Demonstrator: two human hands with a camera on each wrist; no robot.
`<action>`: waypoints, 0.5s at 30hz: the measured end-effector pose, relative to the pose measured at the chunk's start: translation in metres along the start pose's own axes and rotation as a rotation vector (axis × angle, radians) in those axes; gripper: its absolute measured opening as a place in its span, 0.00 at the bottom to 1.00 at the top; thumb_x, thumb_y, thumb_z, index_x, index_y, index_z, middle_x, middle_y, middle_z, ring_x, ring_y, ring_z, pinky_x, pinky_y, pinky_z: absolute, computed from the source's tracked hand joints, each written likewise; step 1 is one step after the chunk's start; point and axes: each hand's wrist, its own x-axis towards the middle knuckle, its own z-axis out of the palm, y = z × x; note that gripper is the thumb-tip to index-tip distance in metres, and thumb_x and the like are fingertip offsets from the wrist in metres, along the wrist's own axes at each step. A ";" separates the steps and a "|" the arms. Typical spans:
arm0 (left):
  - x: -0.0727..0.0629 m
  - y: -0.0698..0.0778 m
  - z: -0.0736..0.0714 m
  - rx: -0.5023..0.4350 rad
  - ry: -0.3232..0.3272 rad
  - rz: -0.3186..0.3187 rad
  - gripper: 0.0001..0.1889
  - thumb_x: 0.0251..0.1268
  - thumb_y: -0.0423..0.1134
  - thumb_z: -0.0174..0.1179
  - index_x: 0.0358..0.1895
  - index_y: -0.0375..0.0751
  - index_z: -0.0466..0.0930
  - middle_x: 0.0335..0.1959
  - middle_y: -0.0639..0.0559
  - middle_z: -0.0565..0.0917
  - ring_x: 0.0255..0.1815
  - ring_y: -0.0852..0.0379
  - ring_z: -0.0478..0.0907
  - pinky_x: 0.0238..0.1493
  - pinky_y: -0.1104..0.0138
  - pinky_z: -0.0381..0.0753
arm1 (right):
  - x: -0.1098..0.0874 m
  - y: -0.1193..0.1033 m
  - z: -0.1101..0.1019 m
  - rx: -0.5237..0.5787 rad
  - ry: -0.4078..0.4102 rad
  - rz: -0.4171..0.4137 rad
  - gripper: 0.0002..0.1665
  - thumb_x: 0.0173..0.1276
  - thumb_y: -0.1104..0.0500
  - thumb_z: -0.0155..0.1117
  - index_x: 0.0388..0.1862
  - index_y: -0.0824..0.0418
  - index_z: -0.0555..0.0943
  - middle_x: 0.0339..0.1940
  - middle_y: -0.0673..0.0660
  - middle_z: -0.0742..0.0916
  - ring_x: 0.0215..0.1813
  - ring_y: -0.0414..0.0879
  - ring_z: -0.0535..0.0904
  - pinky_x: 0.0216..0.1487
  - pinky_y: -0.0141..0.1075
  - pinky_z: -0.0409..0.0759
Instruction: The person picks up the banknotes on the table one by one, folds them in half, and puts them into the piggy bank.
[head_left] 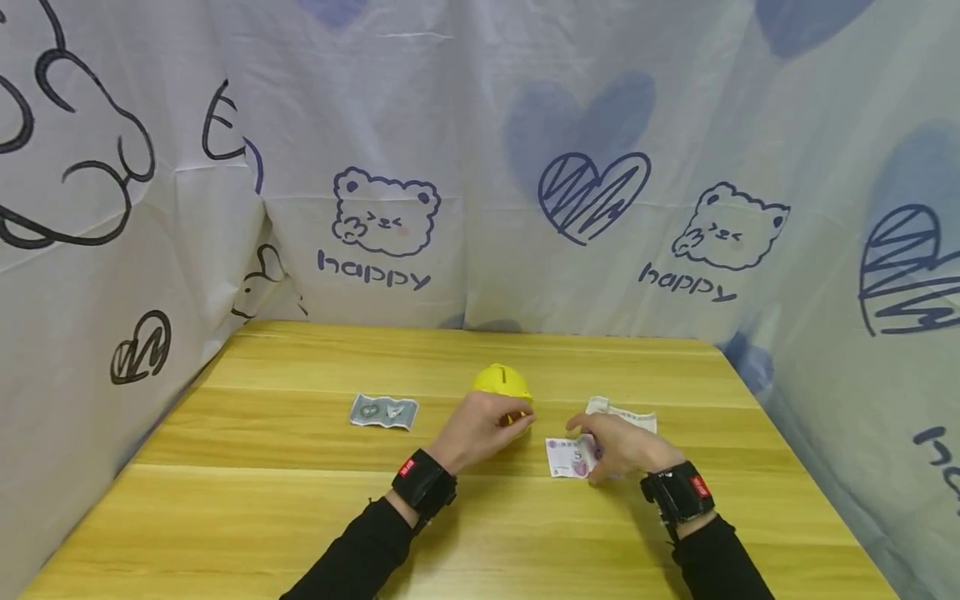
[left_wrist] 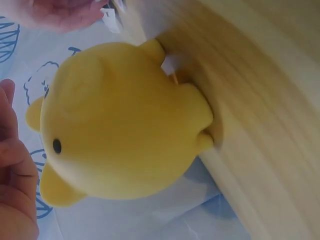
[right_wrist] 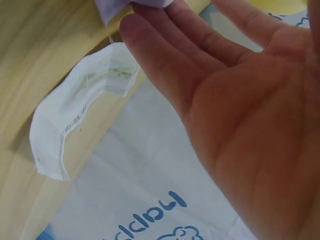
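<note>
The purple banknote [head_left: 564,457] lies on the right part of the counter [head_left: 262,517], nearer the person than a pale banknote [head_left: 642,422], which is partly hidden beyond the right hand [head_left: 621,443]. The right fingers touch the purple note at its right side; whether they pinch it, I cannot tell. The left hand [head_left: 480,427] bends loosely just beside a yellow piggy bank [head_left: 501,381], its fingers free of any visible load. A grey-green banknote [head_left: 384,412] lies farther left, apart from both hands.

The purple note should prove very light and limp, easily creased and apt to slide flat under a fingertip. A raised edge or corner looks the best hold, thumb against fingers. The bank, smooth and rounded, probably wants steadying by its sides.
</note>
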 end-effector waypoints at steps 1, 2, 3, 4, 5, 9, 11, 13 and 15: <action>0.000 0.000 0.001 -0.002 -0.002 -0.001 0.03 0.63 0.39 0.67 0.38 0.46 0.87 0.30 0.58 0.85 0.30 0.66 0.78 0.34 0.79 0.76 | 0.001 0.000 0.000 0.004 0.009 0.011 0.45 0.42 0.62 0.84 0.63 0.61 0.75 0.52 0.58 0.84 0.51 0.48 0.79 0.56 0.47 0.77; -0.001 0.001 0.002 -0.005 -0.006 -0.001 0.03 0.63 0.39 0.67 0.38 0.46 0.87 0.30 0.58 0.86 0.30 0.67 0.78 0.34 0.80 0.75 | 0.001 0.000 0.000 0.009 0.016 0.022 0.45 0.43 0.62 0.84 0.63 0.60 0.75 0.51 0.57 0.84 0.50 0.47 0.78 0.55 0.47 0.77; -0.001 0.001 0.003 -0.008 -0.010 -0.001 0.03 0.63 0.39 0.67 0.37 0.46 0.87 0.30 0.58 0.86 0.30 0.68 0.78 0.34 0.80 0.75 | 0.001 0.000 0.000 0.016 0.022 0.030 0.44 0.44 0.61 0.83 0.63 0.60 0.75 0.51 0.57 0.84 0.50 0.47 0.78 0.55 0.47 0.77; -0.002 0.001 0.003 -0.013 -0.013 0.001 0.03 0.63 0.38 0.67 0.37 0.46 0.87 0.30 0.58 0.86 0.29 0.69 0.77 0.34 0.80 0.75 | 0.001 -0.001 0.000 0.027 0.029 0.040 0.43 0.45 0.60 0.83 0.63 0.60 0.75 0.51 0.56 0.84 0.50 0.46 0.78 0.55 0.47 0.77; -0.002 0.002 0.004 -0.019 -0.019 0.005 0.02 0.63 0.38 0.67 0.37 0.46 0.87 0.30 0.58 0.86 0.29 0.70 0.77 0.34 0.80 0.75 | 0.001 -0.001 0.000 0.029 0.036 0.047 0.43 0.46 0.58 0.83 0.63 0.59 0.76 0.51 0.56 0.84 0.50 0.46 0.78 0.56 0.47 0.77; -0.002 0.004 0.006 -0.046 -0.038 0.011 0.03 0.64 0.36 0.66 0.37 0.44 0.87 0.30 0.58 0.86 0.30 0.70 0.77 0.34 0.80 0.76 | 0.001 -0.003 -0.002 0.037 0.075 0.045 0.40 0.49 0.55 0.82 0.62 0.59 0.77 0.54 0.55 0.84 0.51 0.45 0.78 0.57 0.47 0.77; -0.001 0.004 0.006 -0.061 -0.040 0.008 0.03 0.64 0.36 0.65 0.38 0.43 0.88 0.30 0.58 0.86 0.30 0.70 0.77 0.34 0.80 0.76 | 0.001 -0.004 -0.004 0.038 0.101 0.033 0.39 0.50 0.54 0.81 0.62 0.60 0.78 0.54 0.54 0.84 0.50 0.44 0.78 0.55 0.46 0.78; 0.000 0.004 0.007 -0.072 -0.038 0.004 0.03 0.64 0.36 0.65 0.38 0.43 0.88 0.30 0.58 0.86 0.30 0.69 0.77 0.35 0.79 0.77 | 0.001 -0.006 -0.005 0.046 0.119 0.025 0.39 0.50 0.53 0.81 0.62 0.60 0.79 0.54 0.53 0.84 0.48 0.43 0.77 0.54 0.44 0.78; 0.001 0.004 0.008 -0.073 -0.036 0.009 0.04 0.64 0.36 0.66 0.38 0.43 0.88 0.31 0.58 0.87 0.31 0.69 0.78 0.36 0.78 0.78 | 0.001 -0.007 -0.007 0.041 0.136 0.010 0.39 0.51 0.53 0.81 0.62 0.60 0.79 0.54 0.53 0.84 0.49 0.43 0.77 0.55 0.44 0.78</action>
